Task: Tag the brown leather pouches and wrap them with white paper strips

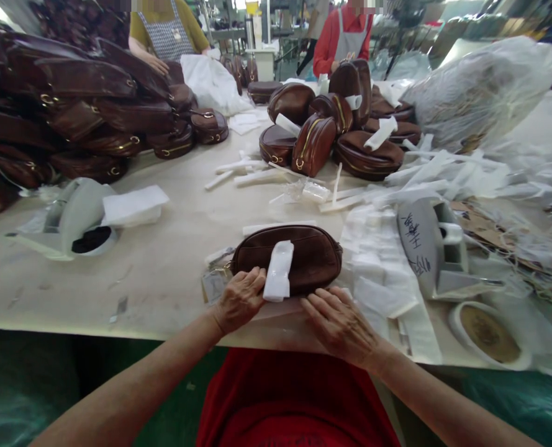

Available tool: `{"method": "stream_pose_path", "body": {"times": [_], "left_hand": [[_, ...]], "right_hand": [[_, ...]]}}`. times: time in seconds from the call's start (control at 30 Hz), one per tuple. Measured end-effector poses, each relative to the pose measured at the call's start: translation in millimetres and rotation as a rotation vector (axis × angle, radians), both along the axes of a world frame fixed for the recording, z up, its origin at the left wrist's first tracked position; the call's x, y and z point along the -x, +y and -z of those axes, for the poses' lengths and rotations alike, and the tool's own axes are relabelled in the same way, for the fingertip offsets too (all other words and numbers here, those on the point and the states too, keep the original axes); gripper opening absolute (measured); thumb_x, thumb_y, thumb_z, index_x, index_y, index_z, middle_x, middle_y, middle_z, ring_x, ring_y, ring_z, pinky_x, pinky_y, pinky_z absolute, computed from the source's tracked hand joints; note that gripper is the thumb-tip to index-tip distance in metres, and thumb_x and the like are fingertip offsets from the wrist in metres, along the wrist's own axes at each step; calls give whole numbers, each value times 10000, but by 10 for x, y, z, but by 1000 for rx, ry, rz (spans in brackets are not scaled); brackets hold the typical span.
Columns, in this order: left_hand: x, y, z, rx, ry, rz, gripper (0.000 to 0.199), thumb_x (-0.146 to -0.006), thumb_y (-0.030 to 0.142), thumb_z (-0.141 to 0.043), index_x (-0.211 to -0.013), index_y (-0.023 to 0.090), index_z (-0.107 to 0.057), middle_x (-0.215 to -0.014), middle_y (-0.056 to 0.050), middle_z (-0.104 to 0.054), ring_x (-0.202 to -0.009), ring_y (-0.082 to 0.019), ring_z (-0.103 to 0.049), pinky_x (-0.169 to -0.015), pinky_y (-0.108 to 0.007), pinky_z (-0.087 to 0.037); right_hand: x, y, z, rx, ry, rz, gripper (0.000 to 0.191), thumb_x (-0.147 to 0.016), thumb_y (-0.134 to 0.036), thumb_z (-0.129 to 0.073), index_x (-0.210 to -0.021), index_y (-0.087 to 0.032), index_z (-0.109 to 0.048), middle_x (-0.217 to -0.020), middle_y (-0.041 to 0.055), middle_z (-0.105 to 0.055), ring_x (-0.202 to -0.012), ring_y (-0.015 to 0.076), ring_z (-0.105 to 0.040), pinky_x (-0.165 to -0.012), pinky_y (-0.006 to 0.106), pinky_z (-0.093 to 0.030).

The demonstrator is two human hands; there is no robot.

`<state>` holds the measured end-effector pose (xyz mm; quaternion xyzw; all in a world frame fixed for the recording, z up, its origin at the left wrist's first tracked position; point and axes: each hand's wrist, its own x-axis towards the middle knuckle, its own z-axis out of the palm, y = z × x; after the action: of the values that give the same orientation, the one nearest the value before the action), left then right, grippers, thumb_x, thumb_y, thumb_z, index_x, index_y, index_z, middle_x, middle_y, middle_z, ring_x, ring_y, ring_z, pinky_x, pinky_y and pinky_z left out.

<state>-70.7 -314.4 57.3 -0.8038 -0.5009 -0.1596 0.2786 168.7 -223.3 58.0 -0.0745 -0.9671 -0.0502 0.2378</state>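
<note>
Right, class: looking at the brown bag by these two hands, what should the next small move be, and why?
Probably the left hand should lightly steady the white strip: it lies across the brown bag, its lower end reaching past the bag's near edge, and that hand is right beside it. The right hand is farther off.

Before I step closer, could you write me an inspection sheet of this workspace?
Surface: pale table, littered at the back and right.
Job's things: dark brown bag near the front edge, a folded white strip lying across its near side.
Clutter: piled brown bags at left, loose white strips, grey dispenser at right.
Hands: left hand at the bag's near left, right hand at its near right; firmness of hold cannot be told.
Cables: nothing seen that is plainly one.
Surroundings: two people, in checked apron and grey apron, across the table.
</note>
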Motion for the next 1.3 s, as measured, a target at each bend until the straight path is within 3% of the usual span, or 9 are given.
{"method": "stream_pose_path", "body": {"times": [0.13, 0.27, 0.47, 0.6, 0.7, 0.9, 1.13, 1.3], "left_hand": [[5, 21, -34, 40, -20, -43, 142, -864, 100, -476, -876, 115, -617, -941, -116, -616, -908, -218, -568, -681, -309, -471], [11, 34, -121, 126, -32, -48, 68, -828, 123, -536, -830, 147, -600, -873, -75, -600, -827, -205, -549, -643, -299, -454], [-19, 42, -339, 351, -93, -88, 25, -756, 150, -549, -745, 142, -571, -778, -64, -549, -727, -193, -508, -619, -304, -424], [-35, 31, -436, 394, -94, -92, 207, -835, 339, -535, -755, 152, -577, -775, -60, -542, -720, -195, -509, -620, -309, -416], [-41, 12, -390, 336, -88, -96, 265, -817, 411, -587, -784, 148, -593, -811, -77, -552, -745, -210, -517, -618, -316, -421], [-90, 2, -176, 138, -76, -94, 140, -848, 269, -564, -876, 140, -610, -897, -111, -594, -835, -234, -552, -662, -338, -452], [-155, -34, 2, -13, -84, -81, 154, -864, 139, -499, -931, 97, -632, -1019, -170, -617, -1001, -272, -565, -766, -379, -494], [-192, -51, 96, -29, -177, -77, 226, -882, 110, -428, -963, 83, -638, -1064, -164, -616, -1051, -261, -559, -838, -379, -504]], "right_hand": [[132, -94, 61, -57, -82, 39, 216, -818, -54, -508, -983, -106, -638, -882, 98, -657, -822, 218, -569, -781, 356, -440], [234, -111, -30, -159, -140, 42, 171, -813, -41, -499, -807, -124, -649, -714, 74, -626, -679, 200, -557, -658, 324, -447], [212, -118, -153, -276, 8, 10, 259, -868, -57, -407, -955, -39, -650, -882, 144, -659, -853, 234, -582, -777, 345, -439], [257, -57, -82, -247, 43, 0, 244, -849, -37, -419, -796, -100, -649, -779, 104, -636, -734, 206, -557, -688, 324, -431], [308, -22, 3, -226, 78, -1, 236, -852, -44, -432, -762, -123, -635, -750, 83, -617, -679, 184, -525, -647, 310, -414], [347, -8, 68, -160, 183, -53, 283, -887, -50, -398, -736, -137, -622, -738, 62, -601, -687, 162, -512, -672, 293, -407], [276, 159, -25, -102, 201, 51, 267, -897, -61, -422, -1077, -123, -610, -1023, 112, -642, -1040, 221, -539, -929, 403, -390], [309, 273, 43, -61, 188, -16, 295, -893, -39, -398, -1060, -93, -634, -982, 109, -676, -968, 197, -584, -888, 356, -455]]}}
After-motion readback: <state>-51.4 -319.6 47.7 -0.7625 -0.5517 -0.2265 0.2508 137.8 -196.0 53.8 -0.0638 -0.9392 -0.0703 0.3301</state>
